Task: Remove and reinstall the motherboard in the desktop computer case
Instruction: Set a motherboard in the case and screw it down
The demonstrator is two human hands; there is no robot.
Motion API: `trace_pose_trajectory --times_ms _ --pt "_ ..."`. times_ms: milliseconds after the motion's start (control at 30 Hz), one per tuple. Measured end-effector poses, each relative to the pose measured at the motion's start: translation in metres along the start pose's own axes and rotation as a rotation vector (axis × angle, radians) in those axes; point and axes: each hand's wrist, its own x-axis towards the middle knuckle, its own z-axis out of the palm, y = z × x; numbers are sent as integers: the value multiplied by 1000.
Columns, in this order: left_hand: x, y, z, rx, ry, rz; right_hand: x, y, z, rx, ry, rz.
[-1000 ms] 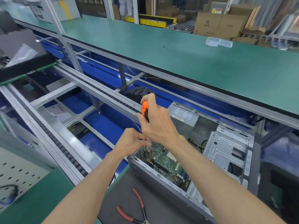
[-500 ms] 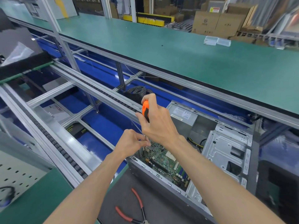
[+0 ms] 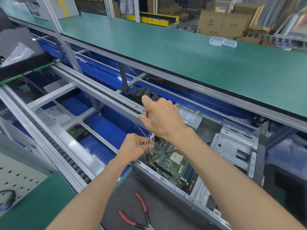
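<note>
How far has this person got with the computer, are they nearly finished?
Hard to call it nearly finished. Done: the case lies open on its side. In hand: the right hand grips an orange screwdriver while the left hand pinches its shaft at a corner of the motherboard, which sits inside the case. Whether that screw goes in or out, I cannot tell. The pliers lie unused.

Motherboard (image 3: 172,163) lies in case (image 3: 166,181); pliers (image 3: 137,214) before it.
</note>
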Motion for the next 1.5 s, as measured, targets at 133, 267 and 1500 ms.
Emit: trace_pose_trajectory --times_ms 133,267,1500 --pt "-2 -3 1 0 6 9 2 6 -15 187 -157 -59" --pt "-3 -4 4 6 29 0 6 9 -30 239 -320 -123" --pt "-8 -5 8 47 54 40 4 2 -42 93 -457 -77"
